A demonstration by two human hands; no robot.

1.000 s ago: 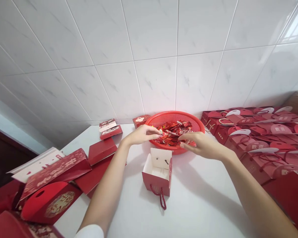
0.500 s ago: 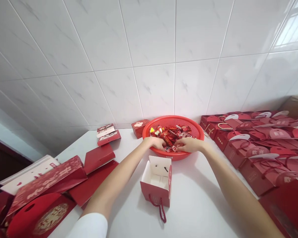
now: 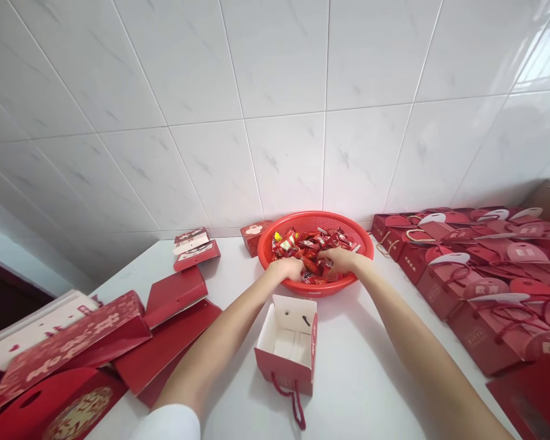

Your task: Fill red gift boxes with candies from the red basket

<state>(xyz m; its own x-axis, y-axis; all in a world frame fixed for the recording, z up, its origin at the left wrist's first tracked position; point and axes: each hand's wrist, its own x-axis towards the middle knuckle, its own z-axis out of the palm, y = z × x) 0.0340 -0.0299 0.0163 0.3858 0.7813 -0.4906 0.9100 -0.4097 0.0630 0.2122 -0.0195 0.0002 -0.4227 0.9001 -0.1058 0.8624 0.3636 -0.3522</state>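
Observation:
A red plastic basket holds wrapped candies, mostly red, with a few yellow and white ones. Inside its front left part, my left hand has curled fingers down among the candies; what they grip is hidden. Opposite it, my right hand reaches over the right rim, its fingertips buried in the candies, so their closure cannot be told. In front of the basket, between my forearms, an open red gift box stands upright. Its white inside shows no candies, and a dark red cord handle hangs from its front.
Rows of closed red gift boxes with cord handles fill the right side. Flattened red boxes lie piled at the left. Smaller red cartons lie further back, and another red box touches the basket's left side. White tiles rise behind the table.
Both hands have stayed in the basket among the candies. The left fingers are more curled, and the right hand has shifted slightly further in. The view has moved a little.

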